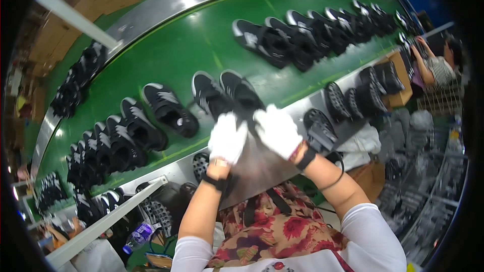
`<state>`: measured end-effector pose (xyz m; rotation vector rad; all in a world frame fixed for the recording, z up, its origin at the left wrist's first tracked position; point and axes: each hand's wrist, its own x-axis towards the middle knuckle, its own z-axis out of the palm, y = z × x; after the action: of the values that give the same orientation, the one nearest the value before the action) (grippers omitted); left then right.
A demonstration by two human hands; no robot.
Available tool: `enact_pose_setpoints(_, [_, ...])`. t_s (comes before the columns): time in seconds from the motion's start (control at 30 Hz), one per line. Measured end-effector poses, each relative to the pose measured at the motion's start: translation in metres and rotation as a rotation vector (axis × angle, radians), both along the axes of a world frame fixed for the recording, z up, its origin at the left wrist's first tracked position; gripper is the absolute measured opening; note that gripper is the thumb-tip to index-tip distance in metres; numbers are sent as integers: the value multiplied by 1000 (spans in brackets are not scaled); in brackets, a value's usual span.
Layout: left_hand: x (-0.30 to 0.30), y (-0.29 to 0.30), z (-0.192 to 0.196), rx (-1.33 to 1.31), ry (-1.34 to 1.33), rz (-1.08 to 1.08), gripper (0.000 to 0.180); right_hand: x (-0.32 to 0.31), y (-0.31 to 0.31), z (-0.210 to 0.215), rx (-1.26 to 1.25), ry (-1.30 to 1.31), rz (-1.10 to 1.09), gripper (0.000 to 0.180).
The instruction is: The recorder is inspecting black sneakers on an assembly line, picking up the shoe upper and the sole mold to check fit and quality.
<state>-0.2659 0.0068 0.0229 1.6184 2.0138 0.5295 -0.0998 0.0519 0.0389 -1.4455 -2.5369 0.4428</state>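
Two black and gray shoes sit side by side on the green counter (pixel 201 35), right in front of the person, with their toes pointing away. The left hand (pixel 228 138), in a white glove, is at the back of the left shoe (pixel 206 90). The right hand (pixel 278 131), in a white glove too, is at the back of the right shoe (pixel 238 86). Both hands have their fingers a bit bent, not spread wide, but I cannot tell how tightly they have hold of the shoes. Just to the left is one more black shoe (pixel 169 111), and past it a row of shoes (pixel 121 143) goes off to the left. Another shoe row (pixel 267 43) stands farther back on the right. A shiny metal sheet (pixel 264 168) is under the wrists. Near the right arm is a white cloth (pixel 360 141). Down on the left is a bottle (pixel 138 236) with a purple label. Far to the right is another person (pixel 437 69) in a striped top.
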Motion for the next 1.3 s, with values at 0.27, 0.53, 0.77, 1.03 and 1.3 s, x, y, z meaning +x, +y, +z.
enact_pose_setpoints(0.27, [56,-121,26,323,37,-140,31,143,-91,37,-125,282,-29,30])
enact_pose_setpoints(0.53, [119,-106,14,355,283,-355,46,242,-53,-11,93,-167,7,34])
enact_pose_setpoints(0.77, [133,-103,6,355,211,-297,44,223,-43,-8,-6,-432,87,16])
enact_pose_setpoints(1.03, [123,-118,35,394,65,-225,64,238,-62,46,305,-209,-21,15])
enact_pose_setpoints(1.3, [131,-102,73,-35,-1619,240,67,148,-126,81,95,522,342,24])
